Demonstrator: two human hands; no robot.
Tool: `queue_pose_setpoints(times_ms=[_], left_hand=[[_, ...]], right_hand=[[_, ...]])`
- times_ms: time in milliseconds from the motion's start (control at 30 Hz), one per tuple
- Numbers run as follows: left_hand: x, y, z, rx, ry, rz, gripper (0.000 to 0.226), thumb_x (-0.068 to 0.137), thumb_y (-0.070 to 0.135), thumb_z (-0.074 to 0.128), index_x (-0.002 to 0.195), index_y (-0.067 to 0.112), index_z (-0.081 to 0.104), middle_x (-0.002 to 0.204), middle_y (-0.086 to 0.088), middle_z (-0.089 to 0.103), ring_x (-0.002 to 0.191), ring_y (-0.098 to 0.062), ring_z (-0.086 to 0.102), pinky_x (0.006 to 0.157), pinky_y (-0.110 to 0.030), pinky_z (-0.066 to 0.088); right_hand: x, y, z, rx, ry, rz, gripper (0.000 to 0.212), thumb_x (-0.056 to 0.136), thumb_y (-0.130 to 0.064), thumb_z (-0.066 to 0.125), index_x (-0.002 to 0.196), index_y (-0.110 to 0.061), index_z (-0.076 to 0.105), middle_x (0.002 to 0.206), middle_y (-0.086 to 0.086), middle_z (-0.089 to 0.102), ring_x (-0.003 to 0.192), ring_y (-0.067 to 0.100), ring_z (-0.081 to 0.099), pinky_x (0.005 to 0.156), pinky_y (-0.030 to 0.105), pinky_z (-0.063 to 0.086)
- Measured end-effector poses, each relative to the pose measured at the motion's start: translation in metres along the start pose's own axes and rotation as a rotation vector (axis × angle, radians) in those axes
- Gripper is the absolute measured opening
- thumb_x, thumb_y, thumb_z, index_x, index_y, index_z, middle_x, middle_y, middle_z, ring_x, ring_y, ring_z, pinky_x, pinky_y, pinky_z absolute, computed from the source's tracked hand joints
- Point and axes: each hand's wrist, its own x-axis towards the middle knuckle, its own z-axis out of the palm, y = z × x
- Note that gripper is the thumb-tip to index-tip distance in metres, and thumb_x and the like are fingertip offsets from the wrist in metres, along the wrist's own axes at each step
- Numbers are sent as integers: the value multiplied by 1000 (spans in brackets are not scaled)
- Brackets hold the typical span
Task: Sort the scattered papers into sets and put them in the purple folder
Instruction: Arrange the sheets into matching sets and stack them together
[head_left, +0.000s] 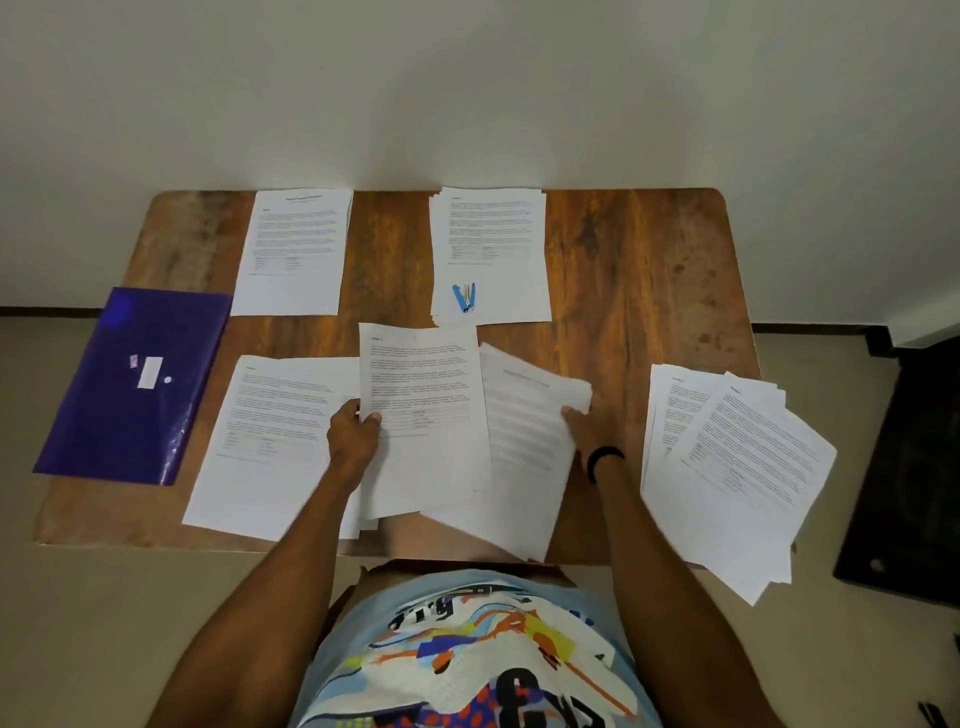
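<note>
Printed white paper stack (423, 415) gripped by left hand (353, 441), blurred white sheet (524, 441) pinched by right hand (584, 422), purple plastic folder (135, 384) laid well left of both.

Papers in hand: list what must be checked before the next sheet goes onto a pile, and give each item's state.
1. Left hand grips the held stack: ok.
2. Right hand pinches the loose sheet: ok.
3. Loose sheet's heading readable for matching: cannot tell, the print is blurred.
4. Top of the far right pile free: not ok, a small blue object lies on it.
5. Near right pile squared and fully on the table: not ok, it is fanned and overhangs the front edge.
6. Purple folder at hand on the table's left: ok.
</note>
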Motion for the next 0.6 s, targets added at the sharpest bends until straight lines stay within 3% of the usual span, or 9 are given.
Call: queue_pose_setpoints(times_ms=[67, 167, 233, 333, 500, 600], left_hand=[[2, -2, -3, 3, -22, -11, 32, 98, 10, 59, 130, 5, 57, 131, -15, 63, 118, -35, 61, 104, -48, 48], [4, -6, -3, 5, -81, -25, 31, 99, 9, 57, 130, 4, 58, 131, -14, 62, 119, -35, 60, 105, -45, 48], [6, -10, -1, -12, -128, -28, 31, 100, 7, 55, 131, 3, 58, 132, -13, 62, 120, -33, 59, 105, -42, 47], [9, -14, 5, -46, -193, -60, 31, 101, 8, 52, 131, 5, 58, 132, -12, 63, 122, -31, 59, 105, -38, 46], [-3, 1, 17, -90, -276, -66, 34, 103, 13, 49, 136, 6, 54, 136, -9, 59, 125, -30, 56, 104, -38, 44], [-6, 3, 24, -120, -328, -150, 40, 105, 33, 47, 138, 12, 55, 135, -6, 61, 119, -29, 60, 104, -42, 47]], right_hand=[[-2, -23, -25, -72, 106, -159, 40, 90, -8, 63, 129, -5, 60, 119, 8, 65, 109, 26, 61, 96, 42, 52], [-4, -63, -66, -13, 151, -232, 33, 86, -2, 66, 118, -6, 66, 103, 3, 70, 99, 25, 67, 85, 36, 55], [-7, -91, -92, 123, 89, -216, 34, 85, 4, 67, 118, -6, 66, 100, 0, 70, 98, 25, 68, 81, 34, 56], [-3, -118, -114, 252, -85, -204, 37, 88, 8, 63, 122, -7, 63, 118, 11, 70, 105, 30, 68, 87, 44, 57], [6, -112, -65, 251, -260, -86, 44, 85, 13, 62, 124, -6, 60, 124, 19, 67, 112, 38, 65, 96, 54, 53], [1, -95, -13, 109, -258, -76, 40, 89, 10, 63, 127, -3, 57, 123, 15, 66, 105, 31, 65, 87, 41, 56]])
